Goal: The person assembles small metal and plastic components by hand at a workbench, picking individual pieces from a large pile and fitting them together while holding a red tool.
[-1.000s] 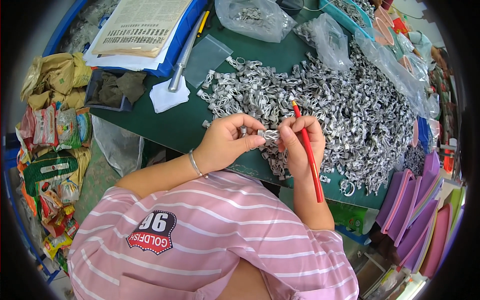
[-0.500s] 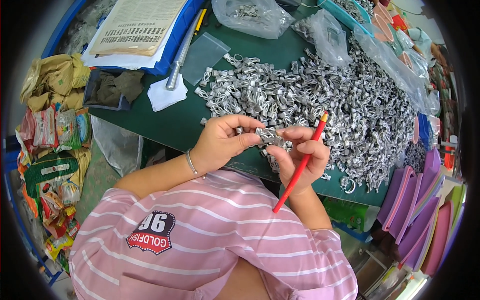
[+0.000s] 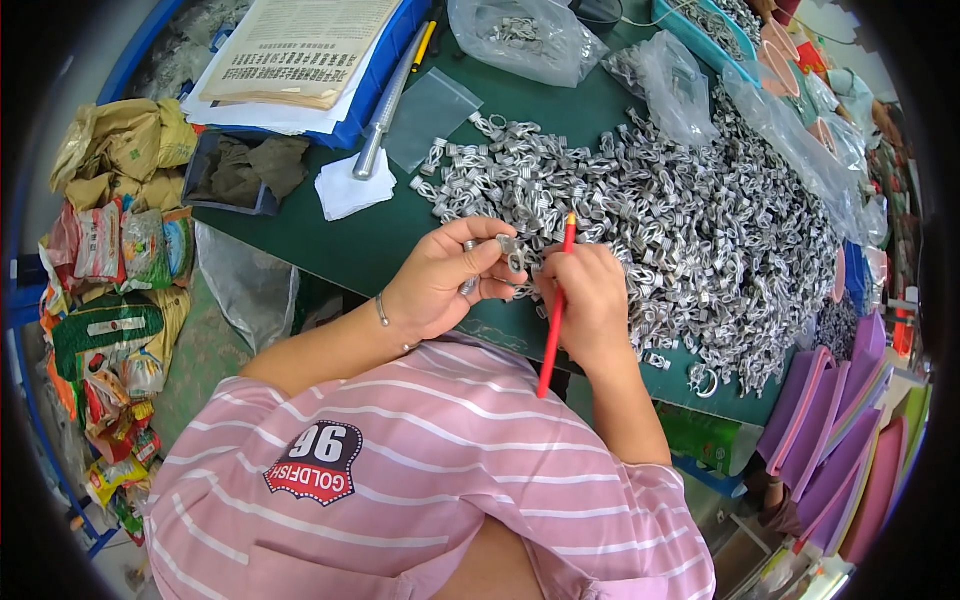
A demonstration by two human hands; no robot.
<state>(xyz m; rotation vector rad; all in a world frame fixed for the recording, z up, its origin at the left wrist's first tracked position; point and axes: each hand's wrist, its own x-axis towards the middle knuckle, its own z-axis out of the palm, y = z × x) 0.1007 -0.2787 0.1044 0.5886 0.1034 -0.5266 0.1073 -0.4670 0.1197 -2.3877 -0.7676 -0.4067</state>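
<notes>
My left hand (image 3: 440, 275) pinches a silvery metal ring (image 3: 514, 254) between thumb and forefinger. Tucked against its curled fingers are more small metal pieces (image 3: 468, 285), partly hidden. Close beside it, my right hand (image 3: 592, 305) is closed, its back turned up, with a red pencil (image 3: 553, 340) held slanting through it; the pale tip points away from me. Its fingertips are near the ring, and I cannot tell whether they touch it. Just beyond both hands spreads a large heap of grey metal rings (image 3: 700, 230), many linked in clusters.
On the green table (image 3: 350, 245) lie a tapered metal rod (image 3: 385, 120), a small stack of white paper (image 3: 355, 188) and a flat clear bag (image 3: 435, 115). A blue tray (image 3: 420, 20) holds papers. Plastic bags (image 3: 530, 40) sit at the back; purple foam sheets (image 3: 820, 420) stand at right.
My right hand has turned over from palm-side to back-up and shifted slightly left. The pencil stands steeper. The ring in my left hand shows at a different angle.
</notes>
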